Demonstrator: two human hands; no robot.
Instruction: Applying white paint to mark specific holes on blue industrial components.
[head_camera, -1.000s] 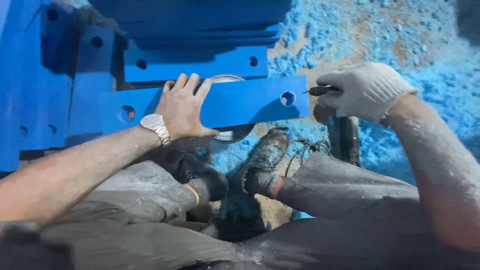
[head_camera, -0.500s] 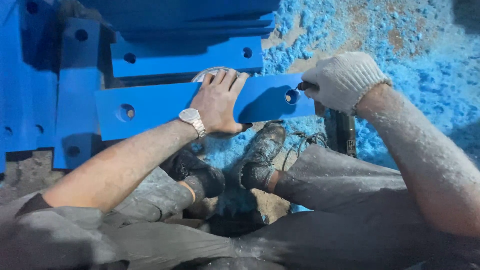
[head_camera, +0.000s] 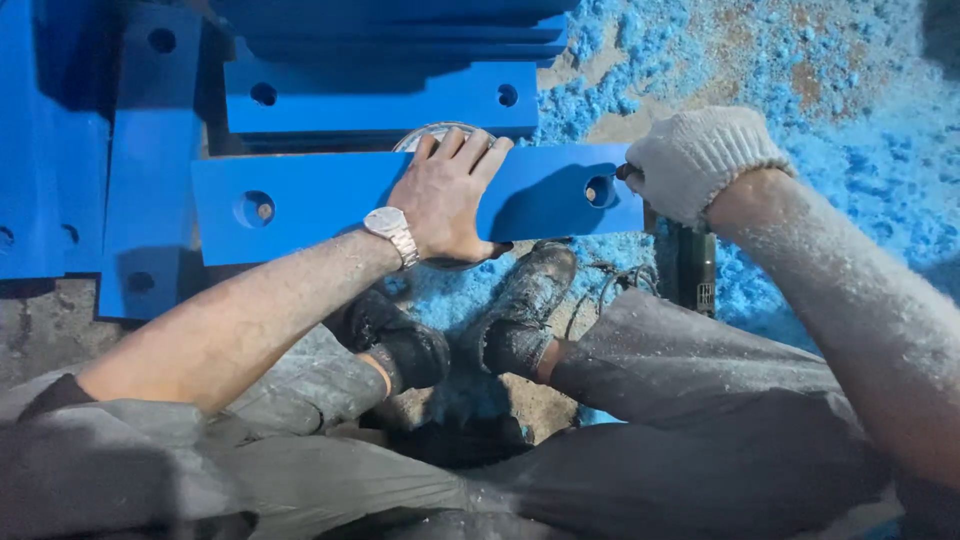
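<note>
A seated worker steadies a long blue plate (head_camera: 330, 200) across the lap area, the bare left hand (head_camera: 445, 195) spread flat on its middle, fingers pointing to 12 o'clock and lying open rather than clenched. At 3 o'clock from that hand, the gloved right hand (head_camera: 695, 160) is closed around a dark tool (head_camera: 695, 265) whose tip meets the plate's right-hand hole (head_camera: 598, 190); the tool's body hangs down toward 6 o'clock from the fist. What the tip is doing inside the hole cannot be made out.

Compared with a second ago, the left hand has slid from the plate's left half toward its centre, and the right hand has closed in from just off the plate's end until the tool sits at the hole. That suggests the plate is now pinned in place and the work on this hole is under way.

A round metal rim (head_camera: 430, 135) peeks out at 12 o'clock of the left hand, beneath the plate. More blue plates (head_camera: 370, 95) are stacked beyond, others stand at 9 o'clock, and blue shavings (head_camera: 850, 90) blanket the floor toward 2 o'clock. Dusty boots (head_camera: 525, 310) rest at 6 o'clock of the plate.
</note>
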